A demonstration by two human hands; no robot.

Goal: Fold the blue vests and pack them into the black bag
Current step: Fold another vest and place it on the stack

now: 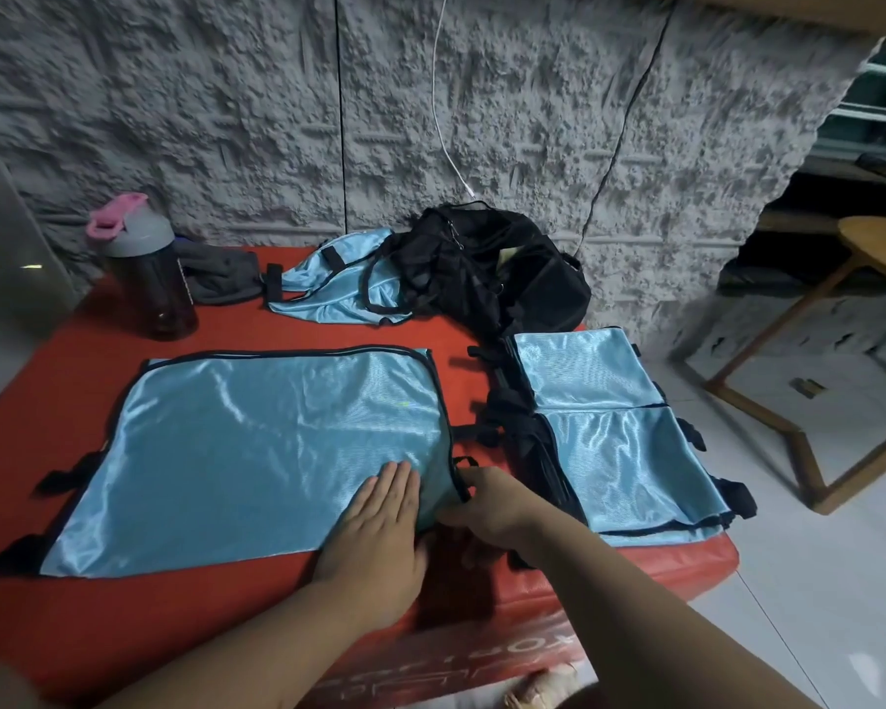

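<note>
A shiny blue vest [246, 452] with black trim lies spread flat on the red mat [124, 621]. My left hand [379, 524] presses flat on its near right corner, fingers straight. My right hand [487, 504] pinches the vest's black right edge at that same corner. Folded blue vests [609, 427] are stacked at the mat's right side. Another blue vest [338, 284] lies crumpled at the back, partly under the black bag [497, 263], which stands against the wall.
A dark water bottle [149, 273] with a grey and pink lid stands at the mat's back left, beside a grey cloth [221, 273]. Cables hang down the rough grey wall. A wooden table frame [809, 360] stands on the tiled floor at right.
</note>
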